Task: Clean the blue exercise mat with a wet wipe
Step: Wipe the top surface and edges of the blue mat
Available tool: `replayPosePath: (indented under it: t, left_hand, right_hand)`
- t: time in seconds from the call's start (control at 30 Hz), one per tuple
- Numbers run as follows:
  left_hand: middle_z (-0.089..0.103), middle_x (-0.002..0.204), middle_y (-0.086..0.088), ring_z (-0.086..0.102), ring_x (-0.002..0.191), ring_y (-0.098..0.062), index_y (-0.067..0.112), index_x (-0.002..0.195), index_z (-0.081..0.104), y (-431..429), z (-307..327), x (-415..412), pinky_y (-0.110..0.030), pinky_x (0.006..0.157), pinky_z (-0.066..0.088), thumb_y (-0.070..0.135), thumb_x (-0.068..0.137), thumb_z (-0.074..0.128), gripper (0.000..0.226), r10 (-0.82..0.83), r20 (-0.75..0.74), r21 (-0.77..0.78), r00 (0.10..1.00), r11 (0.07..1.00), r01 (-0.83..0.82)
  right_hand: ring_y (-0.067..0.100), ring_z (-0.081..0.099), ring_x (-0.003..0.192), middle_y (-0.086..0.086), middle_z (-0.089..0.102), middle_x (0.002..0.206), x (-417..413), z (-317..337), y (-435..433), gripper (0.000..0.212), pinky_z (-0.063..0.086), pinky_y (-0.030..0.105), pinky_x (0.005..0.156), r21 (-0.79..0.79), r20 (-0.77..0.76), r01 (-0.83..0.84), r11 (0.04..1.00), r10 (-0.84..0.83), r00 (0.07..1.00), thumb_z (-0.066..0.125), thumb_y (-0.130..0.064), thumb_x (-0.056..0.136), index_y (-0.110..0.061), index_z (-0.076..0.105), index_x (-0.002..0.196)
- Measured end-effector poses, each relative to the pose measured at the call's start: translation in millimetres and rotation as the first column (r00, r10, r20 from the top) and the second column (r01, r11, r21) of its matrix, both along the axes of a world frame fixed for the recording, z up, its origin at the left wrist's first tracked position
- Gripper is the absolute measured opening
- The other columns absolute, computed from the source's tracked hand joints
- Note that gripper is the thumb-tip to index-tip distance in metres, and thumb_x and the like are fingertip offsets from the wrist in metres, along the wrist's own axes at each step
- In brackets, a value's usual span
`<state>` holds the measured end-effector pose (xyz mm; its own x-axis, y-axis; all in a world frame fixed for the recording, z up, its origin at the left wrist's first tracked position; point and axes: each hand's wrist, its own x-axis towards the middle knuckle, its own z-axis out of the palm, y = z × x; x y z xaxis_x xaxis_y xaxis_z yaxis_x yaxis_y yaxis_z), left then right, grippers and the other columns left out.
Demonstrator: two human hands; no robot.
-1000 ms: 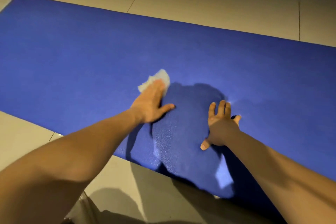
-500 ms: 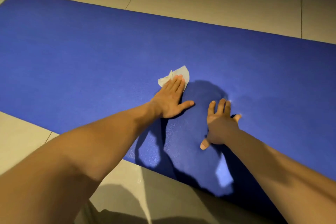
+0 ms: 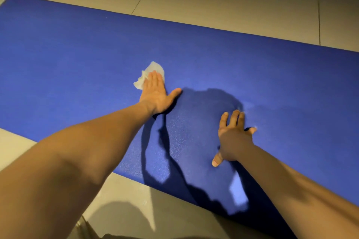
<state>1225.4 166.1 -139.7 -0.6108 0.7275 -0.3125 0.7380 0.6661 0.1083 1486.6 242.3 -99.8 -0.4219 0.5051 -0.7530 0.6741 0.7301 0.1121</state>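
Strokes continue: the left hand (image 3: 155, 94), grip flat with straight fingers pressing the wet wipe (image 3: 149, 74) onto the middle of the blue exercise mat (image 3: 77, 54), has swung back left and farther out, while the right hand (image 3: 233, 137), grip splayed open, stays braced nearby, so coverage grows.

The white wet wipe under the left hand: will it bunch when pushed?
Probably floppy: the crumpled white wet wipe shows folds beyond the left hand. Likely drags rather than glides, pinned by flat fingers against the textured blue exercise mat.
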Motion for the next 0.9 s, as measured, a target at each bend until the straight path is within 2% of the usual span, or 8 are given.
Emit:
replayPosePath:
  t: [0.13, 0.27, 0.4, 0.47, 0.53, 0.63, 0.73, 0.9]
  left_hand:
    - [0.01, 0.166, -0.027, 0.004, 0.155, -0.042, -0.007, 0.157, 0.016, 15.1, -5.1, 52.3, -0.049, 0.126, 0.005, 0.078, 0.093, 0.032, 0.108, -0.287, 0.109, 0.143, 0.952, 0.952, 0.271]
    - [-0.005, 0.17, -0.014, -0.01, 0.157, -0.024, 0.003, 0.162, 0.001, -3.8, -8.2, 57.6, -0.039, 0.128, -0.006, 0.083, 0.087, 0.014, 0.111, -0.502, 0.051, 0.071, 0.863, 0.864, 0.499]
    - [-0.001, 0.171, -0.015, -0.005, 0.158, -0.028, 0.003, 0.162, 0.003, -16.4, -2.7, 23.2, -0.043, 0.128, -0.001, 0.087, 0.088, 0.018, 0.113, -0.345, 0.037, 0.056, 0.938, 0.938, 0.343]
    - [-0.009, 0.17, -0.011, -0.01, 0.157, -0.025, 0.005, 0.162, -0.003, -21.1, -0.1, 19.7, -0.041, 0.128, -0.006, 0.083, 0.091, 0.022, 0.108, -0.229, 0.044, 0.006, 0.972, 0.973, 0.229]
    - [-0.014, 0.17, -0.01, -0.014, 0.157, -0.023, 0.007, 0.162, -0.006, -23.1, 0.4, 22.7, -0.039, 0.127, -0.009, 0.083, 0.091, 0.024, 0.108, -0.155, 0.042, -0.014, 0.987, 0.988, 0.156]
    - [-0.014, 0.17, -0.011, -0.016, 0.157, -0.024, 0.005, 0.161, -0.008, -18.3, 0.5, 34.6, -0.04, 0.127, -0.01, 0.083, 0.091, 0.026, 0.111, -0.065, 0.062, -0.001, 0.996, 0.998, 0.066]
    - [-0.015, 0.169, -0.012, -0.017, 0.156, -0.025, 0.004, 0.161, -0.01, -12.3, -0.4, 54.6, -0.042, 0.127, -0.01, 0.086, 0.088, 0.023, 0.115, -0.024, 0.073, 0.016, 0.997, 1.0, 0.022]
    - [-0.018, 0.169, -0.013, -0.02, 0.156, -0.025, 0.004, 0.16, -0.011, 12.3, -2.0, 104.4, -0.042, 0.126, -0.011, 0.086, 0.088, 0.027, 0.116, -0.082, 0.092, 0.078, 0.992, 0.994, 0.075]
  right_hand:
    - [0.051, -0.022, 0.148, 0.032, -0.03, 0.156, 0.2, 4.2, -0.6, 0.167, 0.023, 0.073, 0.109, 0.0, -0.012, 0.006, 1.0, -0.006, 1.0, 0.087, -0.07, 0.055, -0.001, -0.031, 0.15]
    - [0.045, -0.02, 0.15, 0.026, -0.025, 0.16, 4.7, 9.9, 1.6, 0.161, 0.026, 0.064, 0.112, -0.008, -0.041, -0.01, 1.0, 0.01, 0.999, 0.082, -0.075, 0.058, -0.006, -0.027, 0.154]
    - [0.035, 0.023, 0.147, 0.015, 0.022, 0.156, 17.7, 24.4, 37.6, 0.11, 0.037, 0.049, 0.112, -0.025, -0.284, 0.054, 0.998, -0.059, 0.957, 0.078, -0.068, 0.07, -0.014, 0.029, 0.152]
    - [0.034, 0.036, 0.137, 0.012, 0.034, 0.147, 26.5, 32.4, 66.9, 0.098, 0.041, 0.048, 0.107, 0.032, -0.361, 0.107, 0.994, -0.088, 0.929, 0.08, -0.066, 0.069, -0.014, 0.041, 0.143]
    - [0.033, 0.031, 0.142, 0.013, 0.028, 0.153, 40.7, 32.3, 92.7, 0.117, 0.038, 0.051, 0.109, 0.094, -0.308, 0.151, 0.984, -0.115, 0.944, 0.082, -0.07, 0.063, -0.012, 0.03, 0.15]
    - [0.034, 0.006, 0.154, 0.015, 0.001, 0.166, 65.3, 21.0, 109.7, 0.148, 0.027, 0.058, 0.117, 0.105, -0.143, 0.142, 0.984, -0.126, 0.982, 0.081, -0.078, 0.055, -0.011, 0.0, 0.16]
    - [0.036, -0.012, 0.154, 0.017, -0.019, 0.165, 73.4, 10.3, 111.0, 0.155, 0.022, 0.057, 0.119, 0.076, -0.119, 0.125, 0.989, -0.116, 0.986, 0.082, -0.075, 0.058, -0.01, -0.016, 0.159]
    - [0.041, -0.017, 0.152, 0.021, -0.025, 0.163, 70.4, 6.3, 113.1, 0.156, 0.019, 0.062, 0.118, 0.04, -0.115, 0.119, 0.992, -0.114, 0.987, 0.083, -0.072, 0.061, -0.007, -0.021, 0.157]
